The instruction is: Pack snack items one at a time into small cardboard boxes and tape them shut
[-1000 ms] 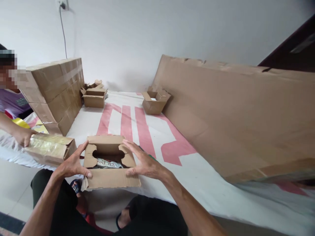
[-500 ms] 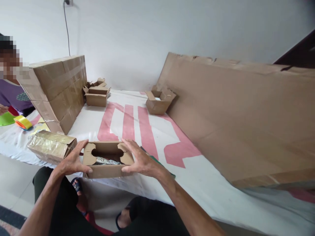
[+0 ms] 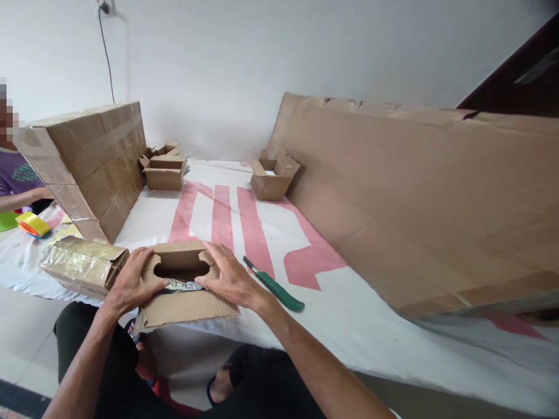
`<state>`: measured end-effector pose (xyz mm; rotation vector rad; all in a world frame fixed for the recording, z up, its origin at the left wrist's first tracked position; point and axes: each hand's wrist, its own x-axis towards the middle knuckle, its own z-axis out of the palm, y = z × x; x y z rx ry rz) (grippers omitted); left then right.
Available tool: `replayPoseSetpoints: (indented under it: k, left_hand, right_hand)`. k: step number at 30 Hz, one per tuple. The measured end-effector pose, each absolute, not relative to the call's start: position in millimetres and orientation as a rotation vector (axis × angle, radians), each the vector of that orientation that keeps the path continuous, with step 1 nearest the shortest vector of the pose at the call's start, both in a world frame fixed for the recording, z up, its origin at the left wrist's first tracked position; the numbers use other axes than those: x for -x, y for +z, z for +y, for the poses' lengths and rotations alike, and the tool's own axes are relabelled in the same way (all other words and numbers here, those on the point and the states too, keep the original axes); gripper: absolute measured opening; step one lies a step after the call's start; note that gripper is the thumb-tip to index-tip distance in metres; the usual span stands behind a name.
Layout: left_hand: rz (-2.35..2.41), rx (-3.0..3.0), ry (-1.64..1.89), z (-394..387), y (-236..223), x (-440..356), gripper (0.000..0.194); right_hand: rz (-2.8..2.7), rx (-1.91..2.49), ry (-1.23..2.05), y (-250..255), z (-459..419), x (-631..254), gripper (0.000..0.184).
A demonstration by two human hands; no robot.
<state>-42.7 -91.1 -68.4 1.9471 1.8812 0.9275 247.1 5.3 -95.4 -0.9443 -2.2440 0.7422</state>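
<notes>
A small open cardboard box (image 3: 187, 311) sits at the table's front edge, its near flap folded out toward me. My left hand (image 3: 136, 280) grips its left end, thumb over the left side flap. At the opposite end, my right hand (image 3: 227, 276) holds the right side flap the same way. Between the two notched flaps, printed paper or plastic (image 3: 183, 285) shows inside; what lies deeper is dark. A green-handled knife (image 3: 279, 291) rests on the cloth just right of my right hand. Left of the box lies a taped cardboard box (image 3: 82, 262).
A stack of taped boxes (image 3: 100, 163) stands at left, with open small boxes (image 3: 163, 174) behind. Another open box (image 3: 273, 177) sits beside a large cardboard sheet (image 3: 393, 203) on the right. Rolls of coloured tape (image 3: 32, 224) lie near another person's arm (image 3: 26, 199).
The near flap has swung outward toward me. Both thumbs have moved from the front wall onto the side flaps. The knife is now more fully visible, and the view has shifted slightly.
</notes>
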Motion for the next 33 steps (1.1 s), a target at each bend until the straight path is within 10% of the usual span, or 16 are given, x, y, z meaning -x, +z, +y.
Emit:
replayPoseSetpoints:
  k: [21, 33]
  left_hand:
    - [2.125, -2.184, 0.838, -120, -44, 31, 0.029]
    - [2.111, -2.070, 0.592, -135, -86, 43, 0.105]
  right_hand:
    - [-2.255, 1.002, -0.013, -80, 1, -281, 0.044]
    - [-2.321, 0.928, 0.084, -82, -3, -279, 0.029]
